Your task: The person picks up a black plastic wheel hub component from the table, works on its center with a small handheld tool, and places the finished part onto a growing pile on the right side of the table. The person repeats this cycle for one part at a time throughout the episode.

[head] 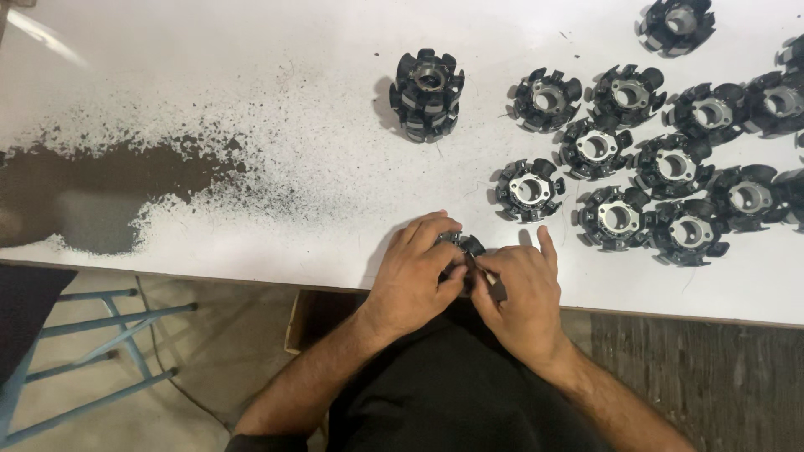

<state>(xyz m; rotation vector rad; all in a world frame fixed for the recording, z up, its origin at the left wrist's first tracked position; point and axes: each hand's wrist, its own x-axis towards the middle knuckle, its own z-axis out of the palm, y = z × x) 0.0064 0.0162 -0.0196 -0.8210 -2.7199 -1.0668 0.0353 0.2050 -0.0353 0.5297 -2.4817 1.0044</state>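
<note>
1. Black finned rotor piece [463,245], round with a metal core, sits at the near edge of the white table [251,50], right in front of the person. Mostly hidden by both hands; only its top fins show.
2. Left hand [412,272] is curled over the piece from the left, fingers wrapped on its rim, gripping it.
3. Right hand [521,289] pinches in from the right, thumb and forefinger closed at the piece's side; index finger partly lifted. Something small and dark seems to be between the fingertips; cannot tell what.
4. Judgement: the work looks like fine fitting at the rim. Best done with the left hand keeping the piece steady on the table while the right works one fin slot at a time, square to the slot.
5. Stacked rotor [426,94], taller than the rest, stands alone further back, well apart.
6. Group of flat rotors [636,159] spread to the right, near one another: black moulded fins, grey metal hubs with a central hole.
7. Dark gritty powder [109,180] scattered across the table's left, dense patch thinning to specks.
8. Blue metal stool frame [92,335] below left.
</note>
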